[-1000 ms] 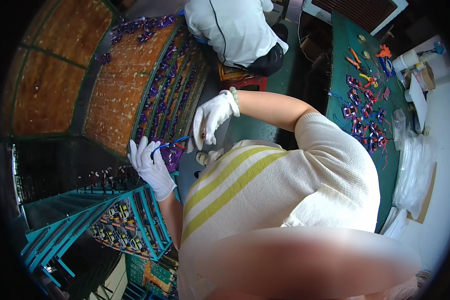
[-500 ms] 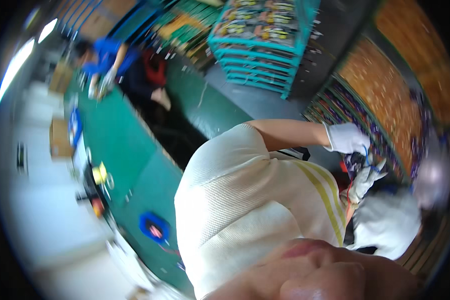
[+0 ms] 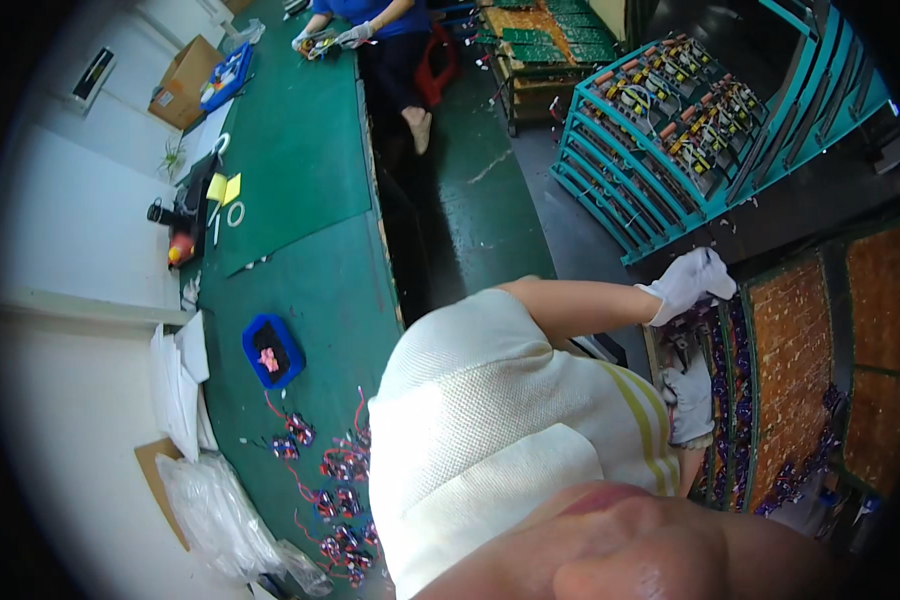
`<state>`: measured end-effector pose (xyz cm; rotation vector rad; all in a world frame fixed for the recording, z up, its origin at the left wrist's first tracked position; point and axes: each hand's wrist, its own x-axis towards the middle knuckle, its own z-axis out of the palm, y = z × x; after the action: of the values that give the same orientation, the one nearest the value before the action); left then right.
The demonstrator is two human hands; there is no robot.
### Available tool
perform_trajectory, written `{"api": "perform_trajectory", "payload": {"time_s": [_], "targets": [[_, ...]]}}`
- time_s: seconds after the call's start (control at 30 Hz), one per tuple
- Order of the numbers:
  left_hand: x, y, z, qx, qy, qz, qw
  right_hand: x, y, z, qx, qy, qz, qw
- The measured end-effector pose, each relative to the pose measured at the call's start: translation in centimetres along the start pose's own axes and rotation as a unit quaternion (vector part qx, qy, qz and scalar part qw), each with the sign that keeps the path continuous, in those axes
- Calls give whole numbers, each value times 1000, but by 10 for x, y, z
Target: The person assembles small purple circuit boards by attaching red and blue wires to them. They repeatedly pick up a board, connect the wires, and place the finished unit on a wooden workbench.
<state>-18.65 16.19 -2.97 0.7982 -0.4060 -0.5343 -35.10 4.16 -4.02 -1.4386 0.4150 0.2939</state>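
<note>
White gloves cover both my hands, which are at the right of the view beside a rack of upright boards (image 3: 738, 400) edged with purple parts. My left hand (image 3: 692, 284) is over the top end of the rack with its fingers curled; what lies under them is hidden. Lower down and nearer my body is my right hand (image 3: 688, 402). A small dark part (image 3: 681, 348) shows at its fingertips, too indistinct to name. The right hand's fingers look bent, partly lost in shadow.
Brown board panels (image 3: 790, 375) lie beyond my hands. A teal rack (image 3: 625, 165) of circuit assemblies stands further off. Along my left runs a green table (image 3: 300, 190) with a blue tray (image 3: 273, 352) and several wired parts (image 3: 340, 500). A co-worker (image 3: 400, 20) handles wired parts there.
My view has swung round and sharpened, bringing the wired parts on the table into sight. The blue wire at my hands and the white rounded shape below them no longer show.
</note>
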Motion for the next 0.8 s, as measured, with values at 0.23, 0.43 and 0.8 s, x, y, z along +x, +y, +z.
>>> {"api": "perform_trajectory", "payload": {"time_s": [0.23,0.43,0.8], "targets": [[47,26,-26,-359,-4,-237,903,6,-26,23,-64,55,-26,996],[67,86,-77,-323,-31,-261,909,106,-69,85,-66,79,-94,990],[67,211,-310,-218,186,-85,954,301,-135,217,0,-204,-107,973]]}}
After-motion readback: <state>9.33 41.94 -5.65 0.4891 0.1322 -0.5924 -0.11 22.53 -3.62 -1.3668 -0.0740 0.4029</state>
